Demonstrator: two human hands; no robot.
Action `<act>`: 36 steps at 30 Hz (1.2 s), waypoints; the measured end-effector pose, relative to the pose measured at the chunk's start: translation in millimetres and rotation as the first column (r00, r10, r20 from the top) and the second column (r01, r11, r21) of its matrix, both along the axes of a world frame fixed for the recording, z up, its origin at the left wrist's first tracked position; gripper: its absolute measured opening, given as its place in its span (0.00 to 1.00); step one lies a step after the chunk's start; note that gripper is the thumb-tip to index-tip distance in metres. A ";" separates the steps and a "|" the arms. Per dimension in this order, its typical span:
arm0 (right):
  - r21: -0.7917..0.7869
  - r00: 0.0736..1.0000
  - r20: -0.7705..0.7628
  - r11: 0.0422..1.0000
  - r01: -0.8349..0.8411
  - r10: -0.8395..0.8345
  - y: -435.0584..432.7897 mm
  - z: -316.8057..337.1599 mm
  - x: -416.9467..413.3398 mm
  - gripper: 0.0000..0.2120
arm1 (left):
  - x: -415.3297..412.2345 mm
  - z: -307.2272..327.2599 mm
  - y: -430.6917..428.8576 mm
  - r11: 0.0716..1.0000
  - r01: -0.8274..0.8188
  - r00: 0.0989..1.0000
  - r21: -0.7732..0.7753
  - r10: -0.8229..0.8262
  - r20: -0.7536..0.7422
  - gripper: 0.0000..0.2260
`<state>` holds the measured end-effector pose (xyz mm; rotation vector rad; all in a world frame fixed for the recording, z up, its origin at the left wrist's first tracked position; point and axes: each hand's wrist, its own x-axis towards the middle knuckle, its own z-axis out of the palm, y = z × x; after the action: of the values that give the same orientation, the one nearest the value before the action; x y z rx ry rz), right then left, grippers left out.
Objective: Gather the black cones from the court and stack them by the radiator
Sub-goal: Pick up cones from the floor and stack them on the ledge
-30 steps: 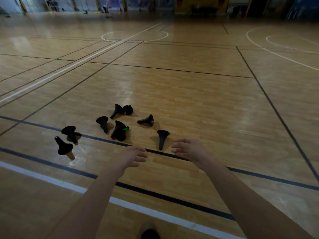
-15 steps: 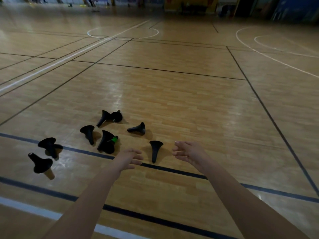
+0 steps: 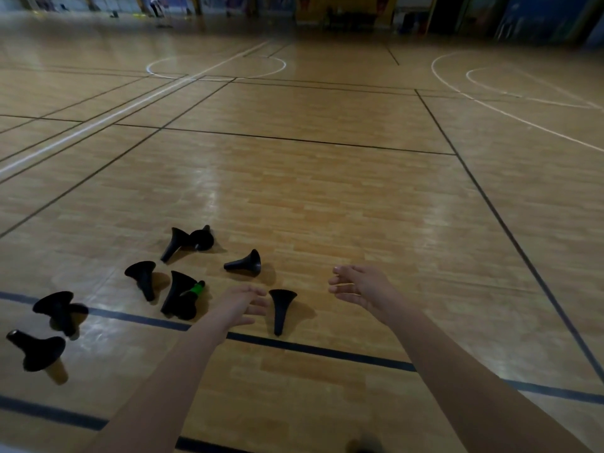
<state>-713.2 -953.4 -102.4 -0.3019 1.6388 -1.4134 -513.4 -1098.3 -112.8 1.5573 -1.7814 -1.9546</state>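
1. Reaching low over the wooden court floor (image 3: 327, 207) with both bare arms stretched forward.
2. Holding the left hand (image 3: 243, 304) palm down, fingers straight and loosely spread, gripping nothing; hovering just left of the nearest cone (image 3: 281, 308), seemingly without touching it, though hard to judge from this angle.
3. Holding the right hand (image 3: 359, 287) off to the right of that cone, fingers relaxed and slightly bent, empty, apart from every cone.
4. Finding the nearest cone on its side between the two hands, wide mouth away from the camera, narrow tip just at the black line (image 3: 327, 349).
5. Noting a second cone (image 3: 245, 263) on its side beyond the left hand, tip pointing left.
6. Noting a back pair of cones (image 3: 175, 243) farther off to the left, touching each other.
7. Spotting a middle cone (image 3: 143, 279) on its side, and just right of it a dark cone (image 3: 178, 292) against a green-banded piece (image 3: 197, 288).
8. Spotting a line cone (image 3: 57, 308) across the black line at far left, and an edge cone (image 3: 34, 351) nearer the camera, tip pointing up-left.
9. Glimpsing a blurred dark shape (image 3: 364, 446) at the bottom edge, possibly a shoe tip.
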 end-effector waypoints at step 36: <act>0.181 0.842 -0.048 0.834 -0.522 0.537 -339.6 -44.1 -241.3 0.11 | -217.2 -49.5 -228.4 0.888 -0.437 0.899 0.141 0.430 0.078 0.12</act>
<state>-954.5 -1293.0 -146.6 -0.6844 1.5710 -0.8480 -730.7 -1326.7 -162.4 1.8627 -1.1704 -1.8767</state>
